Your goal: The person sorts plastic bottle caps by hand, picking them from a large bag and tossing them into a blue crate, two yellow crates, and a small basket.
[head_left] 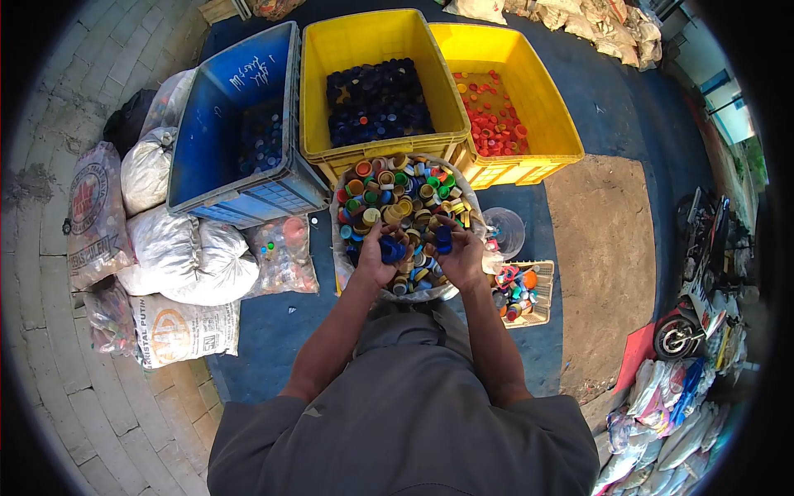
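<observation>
Over the cap sack [341,263], the left hand [372,255] cups blue caps [392,248]; the right hand [465,258] pinches dark caps [444,240]. Colour-picking, it seems; next needs a reach to the crates [364,37] beyond the sack.

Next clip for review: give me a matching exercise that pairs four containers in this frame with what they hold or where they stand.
Things:
1. blue crate
2. middle yellow crate
3. right yellow crate
4. white sack

Descriptions:
A. red caps inside
B. mixed-colour caps, with the left hand and right hand in it
C. leftmost, against white bags
D. dark blue caps, between two other crates

Pairs: 1-C; 2-D; 3-A; 4-B
</observation>
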A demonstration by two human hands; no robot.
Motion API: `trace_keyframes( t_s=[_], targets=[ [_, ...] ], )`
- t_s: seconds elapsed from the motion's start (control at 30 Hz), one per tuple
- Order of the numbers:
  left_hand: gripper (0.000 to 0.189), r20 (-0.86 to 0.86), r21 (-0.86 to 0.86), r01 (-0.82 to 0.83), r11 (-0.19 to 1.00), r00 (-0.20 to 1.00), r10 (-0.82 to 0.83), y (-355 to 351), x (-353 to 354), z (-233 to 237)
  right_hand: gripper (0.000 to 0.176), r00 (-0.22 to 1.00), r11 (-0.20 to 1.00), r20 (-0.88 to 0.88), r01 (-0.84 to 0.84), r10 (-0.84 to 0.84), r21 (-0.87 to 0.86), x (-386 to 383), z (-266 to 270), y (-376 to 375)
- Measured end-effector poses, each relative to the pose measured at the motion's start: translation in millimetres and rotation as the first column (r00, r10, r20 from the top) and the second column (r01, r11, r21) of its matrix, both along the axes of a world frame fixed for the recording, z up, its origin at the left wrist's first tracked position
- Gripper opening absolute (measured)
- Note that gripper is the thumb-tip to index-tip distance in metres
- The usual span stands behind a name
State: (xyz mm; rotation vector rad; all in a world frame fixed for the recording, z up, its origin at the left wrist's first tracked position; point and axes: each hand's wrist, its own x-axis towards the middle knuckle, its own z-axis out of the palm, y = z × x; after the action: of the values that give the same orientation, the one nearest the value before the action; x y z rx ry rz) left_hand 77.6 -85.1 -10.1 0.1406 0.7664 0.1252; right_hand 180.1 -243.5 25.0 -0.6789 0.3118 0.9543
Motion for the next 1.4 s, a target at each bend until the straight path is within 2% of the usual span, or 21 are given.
trace_keyframes(
  t_s=[0.07,0.1,0.17,0.27,0.4,0.5,0.6,0.7,0.73,0.83,0.9,0.97,1.0,1.07,1.1,1.17,1.2,1.3,1.4],
  targets=[
    [0.024,0.109,-0.064,-0.014,0.998,0.994,0.021,4.6,1.6,6.0,0.05,0.999,0.997,-0.036,0.015,-0.013,0.074,-0.9,-3.1,0.9],
    [0.022,0.163,-0.096,-0.018,0.995,0.986,0.033,6.6,2.3,10.5,0.053,1.0,0.998,-0.001,0.01,-0.01,0.054,-2.4,-4.0,2.9],
    [0.024,0.182,-0.057,-0.029,0.998,0.983,0.039,9.4,4.2,18.4,0.06,0.997,1.0,0.071,0.0,-0.001,0.015,-5.2,-5.5,9.2],
    [0.029,0.224,-0.042,-0.037,0.998,0.973,0.045,16.6,7.4,21.7,0.06,0.99,0.997,0.135,-0.02,0.03,-0.072,-2.4,-5.7,16.0],
    [0.029,0.235,-0.008,-0.048,0.999,0.971,0.049,28.6,13.1,27.6,0.049,0.988,0.993,0.141,-0.044,0.06,-0.11,1.0,4.2,25.0],
    [0.025,0.289,0.097,-0.042,0.994,0.957,0.012,35.6,19.4,22.5,0.042,0.978,0.99,0.186,-0.068,0.091,-0.127,2.2,7.3,36.2],
    [0.019,0.27,0.117,-0.073,0.99,0.962,0.039,42.3,30.7,13.3,0.037,0.967,0.984,0.222,-0.089,0.122,-0.156,5.6,4.8,53.0],
    [0.016,0.193,0.23,-0.064,0.971,0.981,0.019,53.0,47.4,3.5,0.037,0.949,0.969,0.267,-0.107,0.166,-0.221,15.7,-7.1,74.8],
    [0.014,0.17,0.186,-0.12,0.975,0.982,0.088,56.1,58.1,9.4,0.037,0.954,0.961,0.259,-0.076,0.148,-0.266,20.7,-3.7,86.0],
    [0.018,0.244,0.185,-0.095,0.978,0.969,0.048,89.2,93.2,18.1,0.031,0.942,0.972,0.308,-0.066,0.136,-0.227,53.5,-0.8,119.6],
    [0.025,0.271,0.205,-0.059,0.977,0.963,0.001,116.6,119.8,30.1,0.028,0.914,0.981,0.382,-0.073,0.139,-0.181,82.9,4.6,145.4],
    [0.052,0.332,0.206,-0.123,0.971,0.942,0.049,133.2,141.7,65.1,0.03,0.902,0.995,0.423,-0.059,0.085,-0.075,112.8,16.2,164.1],
    [0.061,0.26,0.226,-0.142,0.964,0.962,0.08,139.0,145.1,80.7,0.032,0.897,0.998,0.438,-0.054,0.058,-0.02,120.3,21.7,168.7],
    [0.083,0.119,0.268,-0.175,0.947,0.982,0.147,148.3,146.9,102.1,0.036,0.855,0.997,0.518,0.027,0.018,-0.079,128.0,30.0,168.0],
    [0.089,0.166,0.309,-0.137,0.941,0.982,0.088,151.5,140.8,100.0,0.038,0.828,0.992,0.56,0.073,-0.001,-0.105,131.8,35.0,164.9],
    [0.103,0.255,0.398,-0.068,0.915,0.966,-0.04,160.0,120.6,88.7,0.041,0.844,0.98,0.536,0.117,-0.015,-0.158,128.7,35.3,145.5],
    [0.082,0.167,0.389,-0.093,0.916,0.986,0.029,160.0,112.7,82.6,0.041,0.861,0.979,0.508,0.135,-0.038,-0.155,127.0,26.1,130.4],
    [0.054,0.252,0.5,-0.11,0.859,0.968,-0.023,159.1,72.2,42.9,0.037,0.906,0.961,0.413,0.19,-0.093,-0.202,114.6,-4.8,80.9],
    [0.027,0.119,0.555,-0.09,0.827,0.993,0.028,136.4,36.4,18.4,0.037,0.912,0.918,0.386,0.263,-0.136,-0.297,89.0,-27.8,43.3]
  ],
)
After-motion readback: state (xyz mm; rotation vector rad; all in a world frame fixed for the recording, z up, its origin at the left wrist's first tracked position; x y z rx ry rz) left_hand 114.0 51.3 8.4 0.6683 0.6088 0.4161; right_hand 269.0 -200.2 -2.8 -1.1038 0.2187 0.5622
